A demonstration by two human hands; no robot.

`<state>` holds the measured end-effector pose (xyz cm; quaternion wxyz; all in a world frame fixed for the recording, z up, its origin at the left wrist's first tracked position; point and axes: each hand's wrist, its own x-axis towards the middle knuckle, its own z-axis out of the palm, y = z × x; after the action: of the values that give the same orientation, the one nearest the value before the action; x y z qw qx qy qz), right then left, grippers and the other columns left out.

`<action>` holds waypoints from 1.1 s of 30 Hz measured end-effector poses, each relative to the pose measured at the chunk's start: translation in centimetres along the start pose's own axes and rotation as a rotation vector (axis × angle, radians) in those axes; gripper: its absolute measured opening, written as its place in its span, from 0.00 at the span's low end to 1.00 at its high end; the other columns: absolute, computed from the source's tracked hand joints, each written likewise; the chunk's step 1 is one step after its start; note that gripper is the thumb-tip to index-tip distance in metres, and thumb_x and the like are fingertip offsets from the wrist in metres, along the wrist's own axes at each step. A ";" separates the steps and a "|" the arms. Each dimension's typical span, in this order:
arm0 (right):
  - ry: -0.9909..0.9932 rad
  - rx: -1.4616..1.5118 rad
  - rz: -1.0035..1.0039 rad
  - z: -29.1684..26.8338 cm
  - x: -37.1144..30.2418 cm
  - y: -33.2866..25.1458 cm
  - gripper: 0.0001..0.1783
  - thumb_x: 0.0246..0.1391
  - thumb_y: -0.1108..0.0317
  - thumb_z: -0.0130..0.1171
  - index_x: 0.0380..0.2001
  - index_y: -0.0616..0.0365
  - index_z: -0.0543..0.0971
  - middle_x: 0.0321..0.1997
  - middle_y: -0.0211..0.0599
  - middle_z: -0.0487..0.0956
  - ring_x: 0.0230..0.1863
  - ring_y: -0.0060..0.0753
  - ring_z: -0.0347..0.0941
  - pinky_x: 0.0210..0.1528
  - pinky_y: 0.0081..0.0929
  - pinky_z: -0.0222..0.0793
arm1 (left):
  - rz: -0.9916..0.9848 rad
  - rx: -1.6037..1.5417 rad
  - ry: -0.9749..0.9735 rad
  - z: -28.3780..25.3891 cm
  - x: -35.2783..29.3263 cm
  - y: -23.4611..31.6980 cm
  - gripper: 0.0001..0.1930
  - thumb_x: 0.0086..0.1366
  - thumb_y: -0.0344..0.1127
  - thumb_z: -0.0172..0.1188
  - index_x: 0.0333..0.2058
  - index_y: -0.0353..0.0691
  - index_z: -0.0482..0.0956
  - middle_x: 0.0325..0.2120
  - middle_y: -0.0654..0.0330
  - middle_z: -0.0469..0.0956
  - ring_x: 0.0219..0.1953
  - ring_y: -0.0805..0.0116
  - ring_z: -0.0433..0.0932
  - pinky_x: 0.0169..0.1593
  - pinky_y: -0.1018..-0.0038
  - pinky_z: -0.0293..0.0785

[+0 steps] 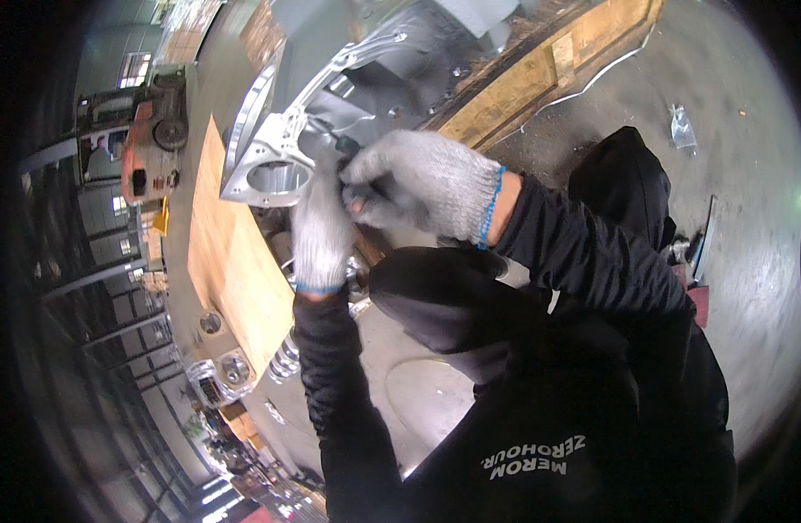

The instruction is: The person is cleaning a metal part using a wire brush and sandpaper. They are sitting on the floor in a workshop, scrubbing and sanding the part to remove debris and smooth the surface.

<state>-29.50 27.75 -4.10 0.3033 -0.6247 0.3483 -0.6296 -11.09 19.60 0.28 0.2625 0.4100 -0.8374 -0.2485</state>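
Note:
In front of me is a large machined metal part (283, 139), silver, with a round bore and bolt holes in its flange. Just beside that bore is my left hand (322, 231), in a grey knitted glove; it is smeared by motion and its fingers are partly hidden. My right hand (426, 183), gloved the same way, is closed, with its fingers curled close to the left hand. A small dark object with a greenish tint (346, 146) shows at its fingertips, too blurred to name.
A light plywood sheet (230, 270) lies to the left, with round metal parts (235, 370) beyond its lower end. Timber framing (540, 83) runs along the upper right. An orange forklift (148, 148) stands far left. A clear plastic bag (682, 129) lies on the floor at right.

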 end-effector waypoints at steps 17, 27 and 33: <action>0.190 0.505 -0.005 2.8 2.0 5.3 0.05 0.62 0.71 0.56 0.36 0.57 0.80 0.24 0.34 0.75 0.26 0.33 0.75 0.30 0.33 0.71 | -0.104 0.511 0.362 -4.2 11.5 -5.2 0.15 0.73 0.40 0.49 0.44 0.33 0.77 0.32 0.45 0.85 0.36 0.48 0.85 0.43 0.55 0.79; 0.051 0.403 0.166 -1.3 0.8 3.7 0.14 0.64 0.66 0.60 0.49 0.60 0.79 0.20 0.24 0.70 0.21 0.14 0.70 0.24 0.17 0.66 | 0.097 0.763 0.348 -4.0 11.1 -2.3 0.21 0.79 0.45 0.46 0.35 0.35 0.78 0.26 0.48 0.84 0.30 0.43 0.82 0.38 0.60 0.77; 0.214 1.175 0.886 -2.0 0.5 0.2 0.12 0.64 0.66 0.63 0.46 0.61 0.79 0.19 0.20 0.67 0.14 0.12 0.62 0.16 0.12 0.60 | 0.070 0.609 0.426 -2.0 11.1 -0.7 0.30 0.80 0.51 0.40 0.31 0.33 0.82 0.25 0.46 0.84 0.32 0.42 0.83 0.39 0.59 0.77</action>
<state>-31.57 27.34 -3.96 0.7773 -0.0957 0.2010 -0.5884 -15.27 9.81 3.92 0.3053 0.4830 -0.8130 0.1119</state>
